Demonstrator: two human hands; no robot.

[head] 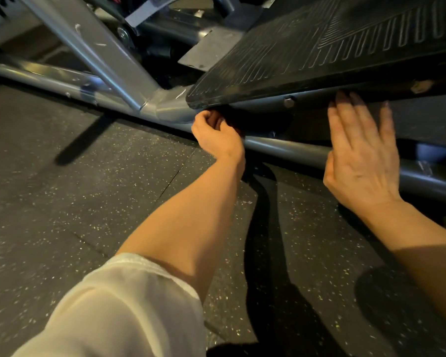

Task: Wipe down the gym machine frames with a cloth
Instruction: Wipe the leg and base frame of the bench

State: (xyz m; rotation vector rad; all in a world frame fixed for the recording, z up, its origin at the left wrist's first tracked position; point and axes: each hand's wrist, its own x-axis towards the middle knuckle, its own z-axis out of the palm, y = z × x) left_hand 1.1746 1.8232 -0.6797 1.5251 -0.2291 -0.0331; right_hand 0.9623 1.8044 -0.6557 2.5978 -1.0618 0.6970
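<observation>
Dark rubber gym flooring [75, 191] flecked with pale specks fills the lower part of the head view, with seams between its tiles running diagonally; across it lies the grey round steel base tube [289, 148] of the machine frame, its long axis running from the left edge down toward the right edge; a second grey tube with flat sides [88, 47] rises from a welded joint on that base tube and slants up to the upper left, its paint scuffed with pale scratches; above the base tube, a black ribbed rubber footplate [319, 50] tilts up toward the upper right, its rounded near corner hanging just over the joint, with two bolt heads showing along its underside edge.

The left hand [216, 135], on a bare forearm coming out of a rolled white sleeve [119, 305], sits at the footplate's near corner, just beside the joint; its fingers are curled in, tucked into the shadow under the plate, and whatever they may be gripping is too dark to make out; the cloth cannot be picked out anywhere for certain. The right hand [361, 155] is held flat in front of the base tube, fingers straight and together, tips reaching up to the footplate's lower edge; it holds nothing.

No readable writing or brand shows on the frame or the plate.
</observation>
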